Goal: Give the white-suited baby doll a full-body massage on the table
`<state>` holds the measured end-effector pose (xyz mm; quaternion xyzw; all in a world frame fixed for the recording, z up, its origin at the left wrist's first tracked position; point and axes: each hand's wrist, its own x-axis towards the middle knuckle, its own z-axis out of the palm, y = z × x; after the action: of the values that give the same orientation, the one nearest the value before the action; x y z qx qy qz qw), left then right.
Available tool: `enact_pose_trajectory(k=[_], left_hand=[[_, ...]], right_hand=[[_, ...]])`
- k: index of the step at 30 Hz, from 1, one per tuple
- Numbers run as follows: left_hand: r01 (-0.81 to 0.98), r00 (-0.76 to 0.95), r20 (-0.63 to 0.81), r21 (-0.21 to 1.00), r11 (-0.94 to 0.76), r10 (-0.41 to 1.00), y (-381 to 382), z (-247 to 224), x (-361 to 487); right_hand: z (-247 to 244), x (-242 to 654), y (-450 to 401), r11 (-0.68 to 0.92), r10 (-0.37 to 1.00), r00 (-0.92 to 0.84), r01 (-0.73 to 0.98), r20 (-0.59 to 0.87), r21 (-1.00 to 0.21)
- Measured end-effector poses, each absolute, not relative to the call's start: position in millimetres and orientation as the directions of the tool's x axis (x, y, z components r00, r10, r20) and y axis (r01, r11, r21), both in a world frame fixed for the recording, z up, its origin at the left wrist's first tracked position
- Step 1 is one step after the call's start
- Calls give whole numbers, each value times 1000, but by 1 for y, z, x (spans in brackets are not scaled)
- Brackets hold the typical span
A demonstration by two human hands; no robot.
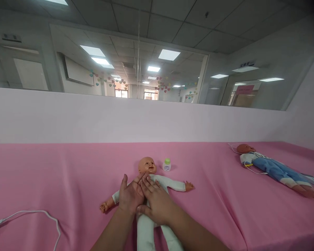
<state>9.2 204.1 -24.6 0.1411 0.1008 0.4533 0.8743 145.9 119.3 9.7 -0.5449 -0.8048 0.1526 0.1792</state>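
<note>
While the left hand (pixel 131 198) lies open, palm up, the flat right hand (pixel 158 204) covers its fingers over the doll (pixel 146 232); under it, I cannot tell. The step seems palm contact; a next move calls for softness. Beyond, the bottle (pixel 166 165) stands beside the doll's head (pixel 147 165).

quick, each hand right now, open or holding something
Left hand: open, palm up, no object visible in it.
Right hand: open, palm down, fingers over the left's, above the doll.

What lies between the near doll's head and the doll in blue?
The green-capped bottle, then pink cloth, then a thin white cord beside the doll in blue, as the head view shows.
</note>
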Motion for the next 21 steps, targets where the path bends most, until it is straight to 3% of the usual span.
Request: enact_pose_trajectory(k=[12,21], left_hand=[[-704,461,-170,527,475,871,197,-19,2],[-700,516,-125,510,501,848,188,-25,25]], right_hand=[[18,117,71,436,881,-457,684,123,-585],[31,122,97,447,885,-436,701,162,-555]])
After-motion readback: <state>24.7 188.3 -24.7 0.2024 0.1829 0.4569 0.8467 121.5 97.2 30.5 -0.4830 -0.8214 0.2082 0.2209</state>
